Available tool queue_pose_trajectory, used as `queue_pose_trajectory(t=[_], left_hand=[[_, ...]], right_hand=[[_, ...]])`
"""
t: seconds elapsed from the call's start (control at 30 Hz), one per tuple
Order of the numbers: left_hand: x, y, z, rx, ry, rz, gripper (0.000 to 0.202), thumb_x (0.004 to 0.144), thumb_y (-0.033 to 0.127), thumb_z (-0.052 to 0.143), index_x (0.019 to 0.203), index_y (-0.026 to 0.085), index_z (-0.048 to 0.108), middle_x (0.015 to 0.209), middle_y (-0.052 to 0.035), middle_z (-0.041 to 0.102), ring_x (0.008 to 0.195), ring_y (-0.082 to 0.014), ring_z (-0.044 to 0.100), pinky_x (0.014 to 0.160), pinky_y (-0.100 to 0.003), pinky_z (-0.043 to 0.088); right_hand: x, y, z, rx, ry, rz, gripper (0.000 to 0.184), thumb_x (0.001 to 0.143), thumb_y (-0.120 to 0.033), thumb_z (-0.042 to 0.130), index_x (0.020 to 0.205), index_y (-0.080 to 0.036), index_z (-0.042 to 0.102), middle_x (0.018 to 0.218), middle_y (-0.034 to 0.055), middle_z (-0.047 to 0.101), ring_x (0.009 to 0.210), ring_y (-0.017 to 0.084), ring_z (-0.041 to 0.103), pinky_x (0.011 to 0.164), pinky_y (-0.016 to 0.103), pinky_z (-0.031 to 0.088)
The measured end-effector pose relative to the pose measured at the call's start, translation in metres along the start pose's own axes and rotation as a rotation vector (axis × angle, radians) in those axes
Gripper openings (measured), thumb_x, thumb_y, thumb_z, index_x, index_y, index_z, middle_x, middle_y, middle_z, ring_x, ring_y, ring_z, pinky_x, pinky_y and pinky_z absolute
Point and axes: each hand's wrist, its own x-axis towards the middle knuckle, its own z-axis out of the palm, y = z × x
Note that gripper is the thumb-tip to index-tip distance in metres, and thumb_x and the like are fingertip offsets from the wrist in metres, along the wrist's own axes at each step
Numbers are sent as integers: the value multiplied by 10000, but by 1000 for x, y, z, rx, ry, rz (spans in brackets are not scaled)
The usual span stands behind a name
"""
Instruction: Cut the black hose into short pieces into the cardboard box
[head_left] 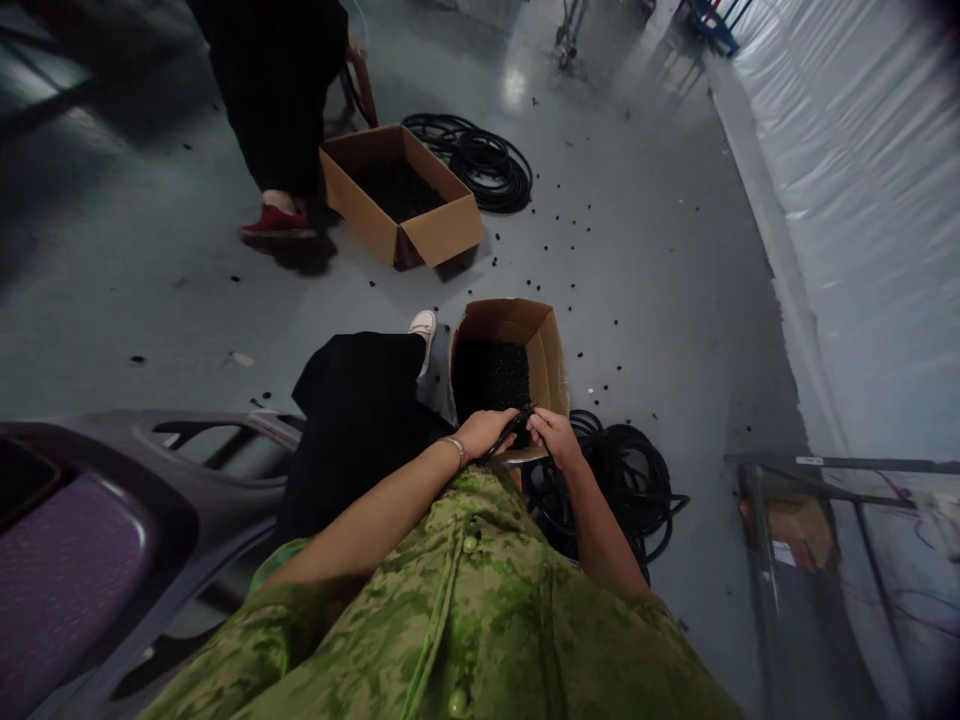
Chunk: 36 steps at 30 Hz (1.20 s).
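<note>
My left hand [486, 431] and my right hand [553, 434] meet just over the near edge of an open cardboard box [551, 345] filled with small black pieces. Both hands are closed on a thin black hose [517, 424] held between them. A silver bracelet sits on my left wrist. The hose seems to run down to a black coil [622, 480] lying on the floor to the right of my lap.
A second open box [435, 232] of black pieces stands farther off, beside another black coil [480, 160]. A person in dark clothes and red shoes [276, 222] stands by it. Small black bits litter the grey floor. A purple-grey chair [112, 530] is at left, a metal frame [795, 540] at right.
</note>
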Motion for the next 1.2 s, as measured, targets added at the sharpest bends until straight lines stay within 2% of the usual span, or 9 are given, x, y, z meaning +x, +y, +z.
queue_pose_trajectory(t=[0.17, 0.4, 0.8, 1.07, 1.2], left_hand=[[1, -1, 0, 69, -20, -36, 367, 930, 344, 487, 1258, 192, 552, 1021, -118, 752, 927, -250, 724, 760, -290, 499], [-1, -2, -5, 86, 8, -63, 354, 929, 373, 494, 1204, 186, 616, 982, -136, 751, 913, -270, 726, 785, -317, 514], [-3, 4, -12, 90, 37, -115, 348, 956, 357, 439, 1169, 140, 607, 977, -174, 743, 907, -290, 724, 761, -329, 509], [-3, 1, -7, 95, -18, -107, 350, 960, 354, 454, 1190, 124, 583, 1015, -187, 737, 956, -290, 723, 796, -334, 525], [-1, -1, -7, 102, -34, -96, 338, 956, 327, 458, 1182, 112, 589, 1018, -199, 732, 959, -311, 722, 808, -364, 531]], right_hand=[[6, 3, -2, -182, -14, -74, 331, 880, -470, 494, 714, -201, 588, 538, -34, 483, 504, 116, 446, 513, 230, 357], [16, -2, -7, -318, -32, -163, 333, 906, -431, 460, 680, -206, 557, 537, -29, 462, 558, 133, 460, 564, 239, 363], [26, -1, -1, -278, 23, -122, 361, 910, -494, 456, 695, -223, 561, 530, -16, 472, 551, 151, 475, 518, 245, 351], [26, 2, 0, -290, -106, -149, 337, 899, -437, 475, 663, -215, 565, 495, -36, 460, 495, 129, 445, 543, 242, 349], [28, 2, 0, -302, -101, -144, 333, 904, -408, 491, 649, -210, 569, 481, -48, 452, 479, 120, 432, 551, 237, 343]])
